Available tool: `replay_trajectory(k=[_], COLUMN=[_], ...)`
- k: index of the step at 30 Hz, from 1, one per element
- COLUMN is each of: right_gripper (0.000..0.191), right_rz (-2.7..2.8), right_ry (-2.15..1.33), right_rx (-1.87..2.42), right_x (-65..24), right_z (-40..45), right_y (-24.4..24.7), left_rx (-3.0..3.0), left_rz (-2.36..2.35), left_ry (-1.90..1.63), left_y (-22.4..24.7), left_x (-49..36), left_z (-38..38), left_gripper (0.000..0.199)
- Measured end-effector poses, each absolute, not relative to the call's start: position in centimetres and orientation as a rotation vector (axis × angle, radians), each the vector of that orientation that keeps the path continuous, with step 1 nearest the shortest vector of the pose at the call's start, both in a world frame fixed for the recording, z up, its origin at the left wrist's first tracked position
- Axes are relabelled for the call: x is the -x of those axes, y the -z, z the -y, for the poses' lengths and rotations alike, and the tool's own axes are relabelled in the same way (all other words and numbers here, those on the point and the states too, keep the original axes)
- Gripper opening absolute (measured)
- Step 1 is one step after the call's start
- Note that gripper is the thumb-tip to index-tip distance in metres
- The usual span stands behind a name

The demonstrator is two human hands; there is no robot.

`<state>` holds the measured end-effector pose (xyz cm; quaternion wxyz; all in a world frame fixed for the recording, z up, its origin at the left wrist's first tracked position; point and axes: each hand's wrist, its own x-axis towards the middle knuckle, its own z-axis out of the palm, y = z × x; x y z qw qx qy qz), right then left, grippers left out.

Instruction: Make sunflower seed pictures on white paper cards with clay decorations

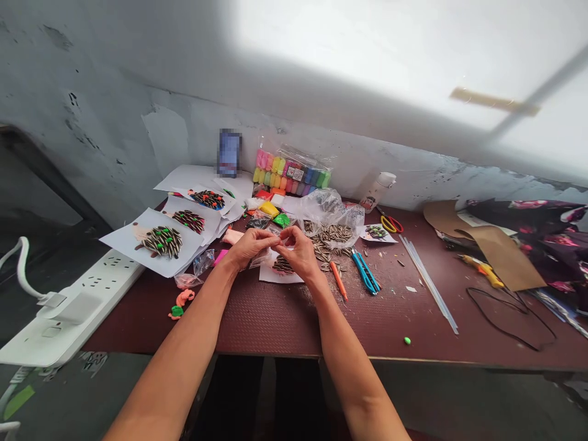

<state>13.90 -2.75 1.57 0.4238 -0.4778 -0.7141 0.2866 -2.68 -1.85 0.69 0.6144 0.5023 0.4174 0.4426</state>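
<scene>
My left hand (252, 246) and my right hand (297, 252) meet over the middle of the table, fingertips pinched together. What lies between the fingertips is too small to make out. Beneath them, a white card (281, 275) bears a hedgehog shape of striped seeds, partly covered by my right hand. A heap of sunflower seeds (333, 236) spreads beyond my right hand, under a clear plastic bag (326, 205). Yellow clay (269, 209) and green clay (282, 220) lie in small packets behind my hands.
Finished seed cards (160, 240) pile up at the left beside a white power strip (68, 312). Right of my hands are an orange pen (339, 282), a blue cutter (364, 272), scissors (390, 223), clear glue sticks (429, 285) and a yellow glue gun (489, 274) with its cord.
</scene>
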Motion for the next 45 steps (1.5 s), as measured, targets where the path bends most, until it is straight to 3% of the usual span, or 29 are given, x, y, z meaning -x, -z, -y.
replay_trajectory(k=[5,17,26,45], right_gripper=[0.015,0.013,0.013,0.013], right_rz=[1.731,1.682,1.787,2.059], right_ry=[-0.635,-0.319,-0.15,0.065], right_rx=[1.139,1.109,1.26,1.599], right_x=[-14.0,-13.5,-13.2,-14.4], right_z=[3.8,7.0,6.9,12.3], right_y=[-1.8,-1.4,-1.3,1.3], left_rx=[-1.085,-1.144,-1.272,-1.421], left_rz=[-0.947,-0.85,-0.826,-1.108], left_ry=[-1.095,-1.008,-0.929,-0.968], left_y=[-0.8,-0.6,-1.7,0.2], left_x=[2.7,2.5,2.4,3.0], left_z=[1.8,2.1,2.9,1.3], left_gripper=[0.047,0.046,0.05,0.039])
